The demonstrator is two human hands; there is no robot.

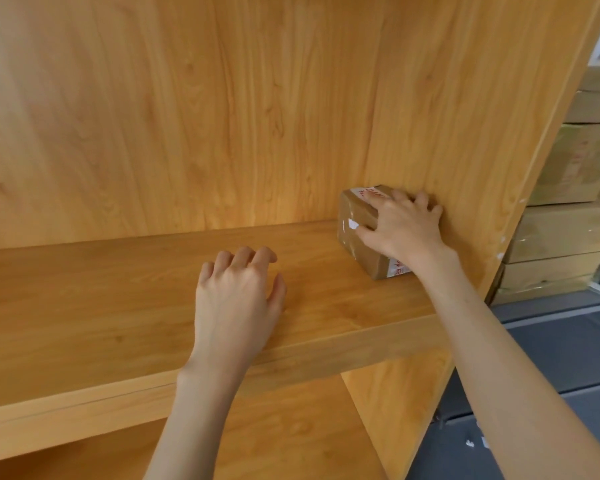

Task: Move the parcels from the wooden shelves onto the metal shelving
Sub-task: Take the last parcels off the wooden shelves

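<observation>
Wooden shelf (118, 289) with one parcel (359, 233) under right hand (400, 226)'s curled grip; left hand (236, 299) loose, empty.

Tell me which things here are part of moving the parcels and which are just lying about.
Part of the job:
- small taped parcel, held under the right hand
- wooden shelf
- left hand, holding nothing

Lying about:
- stacked cartons beyond the shelf's side panel
- grey floor

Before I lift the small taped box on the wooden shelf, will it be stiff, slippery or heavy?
The box is probably stiff: its edges look square. Its glossy tape may be slightly slippery. It is likely light, since the right hand spans it alone.
</observation>
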